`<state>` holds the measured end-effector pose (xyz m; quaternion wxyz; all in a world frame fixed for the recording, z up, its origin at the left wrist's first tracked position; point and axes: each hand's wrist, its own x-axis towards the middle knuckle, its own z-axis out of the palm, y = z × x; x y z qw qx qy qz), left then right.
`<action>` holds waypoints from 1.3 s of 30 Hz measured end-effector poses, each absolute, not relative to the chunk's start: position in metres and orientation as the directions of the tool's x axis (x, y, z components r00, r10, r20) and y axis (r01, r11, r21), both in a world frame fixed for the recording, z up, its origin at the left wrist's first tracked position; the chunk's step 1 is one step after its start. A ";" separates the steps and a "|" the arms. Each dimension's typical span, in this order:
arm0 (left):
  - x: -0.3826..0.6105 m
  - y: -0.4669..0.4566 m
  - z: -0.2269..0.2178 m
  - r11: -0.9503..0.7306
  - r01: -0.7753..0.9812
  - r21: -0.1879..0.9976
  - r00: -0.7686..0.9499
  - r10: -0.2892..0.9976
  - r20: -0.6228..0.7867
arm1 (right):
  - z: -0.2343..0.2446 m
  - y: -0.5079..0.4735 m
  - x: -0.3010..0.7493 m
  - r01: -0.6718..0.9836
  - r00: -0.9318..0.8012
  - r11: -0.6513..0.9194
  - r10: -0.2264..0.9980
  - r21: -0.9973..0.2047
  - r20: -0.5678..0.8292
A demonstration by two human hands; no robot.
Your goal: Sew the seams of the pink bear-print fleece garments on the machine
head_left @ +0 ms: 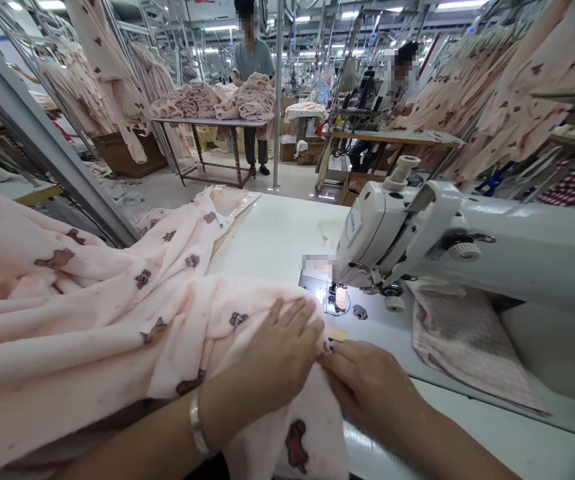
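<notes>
A large pink fleece fabric with brown bear prints (117, 300) is heaped across the left of the white sewing table (277, 233). My left hand (272, 363) lies on the fabric's right edge, fingers stretched out flat toward the needle. My right hand (367, 387) is beside it, fingers pinched on the same fabric edge. Both hands are just in front of the presser foot (336, 300) of the white sewing machine (417, 233). A silver bracelet is on my left wrist.
A pinkish checked cloth (462, 340) lies under the machine arm at right. Behind, a person stands at a table piled with pink garments (217, 100), and another person sits at a workstation (397, 133). Pink garments hang on racks left and right.
</notes>
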<state>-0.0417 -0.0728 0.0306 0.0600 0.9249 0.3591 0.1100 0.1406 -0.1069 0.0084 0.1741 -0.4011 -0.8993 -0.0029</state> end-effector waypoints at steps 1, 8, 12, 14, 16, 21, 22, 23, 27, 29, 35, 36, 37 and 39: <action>-0.048 -0.077 0.025 -0.752 0.624 0.214 0.736 0.657 0.164 | 0.011 -0.108 0.143 0.708 -0.638 0.694 0.709 -0.135 0.299; -0.060 -0.047 0.025 -0.837 0.473 0.276 0.838 0.524 0.153 | 0.017 -0.063 0.177 0.798 -0.561 0.597 0.785 -0.079 0.263; -0.055 -0.043 0.028 -0.833 0.472 0.289 0.833 0.529 0.164 | 0.005 -0.047 0.183 0.854 -0.502 0.519 0.838 -0.029 0.213; -0.055 -0.045 0.027 -0.830 0.471 0.299 0.833 0.530 0.159 | 0.000 -0.049 0.185 0.873 -0.477 0.487 0.857 -0.006 0.197; -0.054 -0.046 0.026 -0.831 0.466 0.302 0.834 0.527 0.163 | -0.004 -0.054 0.188 0.893 -0.444 0.450 0.873 0.019 0.199; -0.046 -0.038 0.026 -0.838 0.466 0.285 0.835 0.523 0.174 | -0.015 -0.058 0.201 0.939 -0.343 0.331 0.901 0.088 0.266; -0.045 -0.035 0.025 -0.839 0.465 0.284 0.834 0.522 0.176 | -0.017 -0.057 0.204 0.948 -0.318 0.302 0.905 0.099 0.282; -0.043 -0.032 0.024 -0.839 0.466 0.282 0.833 0.523 0.181 | -0.019 -0.055 0.206 0.955 -0.296 0.277 0.908 0.105 0.296; -0.041 -0.023 0.018 -0.839 0.475 0.264 0.821 0.531 0.209 | -0.025 -0.048 0.212 0.967 -0.255 0.239 0.915 0.089 0.312; -0.041 -0.021 0.015 -0.840 0.479 0.256 0.819 0.532 0.214 | -0.027 -0.047 0.212 0.974 -0.225 0.214 0.922 0.069 0.315; -0.039 -0.023 0.015 -0.844 0.482 0.236 0.821 0.529 0.215 | -0.029 -0.048 0.209 0.992 -0.113 0.126 0.942 -0.021 0.315; -0.039 -0.023 0.015 -0.846 0.480 0.233 0.822 0.526 0.218 | -0.029 -0.047 0.209 0.992 -0.105 0.124 0.946 -0.041 0.306; -0.039 -0.022 0.016 -0.848 0.477 0.232 0.823 0.523 0.221 | -0.028 -0.045 0.209 0.991 -0.098 0.121 0.950 -0.060 0.297; -0.038 -0.022 0.016 -0.850 0.472 0.231 0.823 0.520 0.230 | -0.028 -0.042 0.209 0.988 -0.083 0.116 0.957 -0.103 0.276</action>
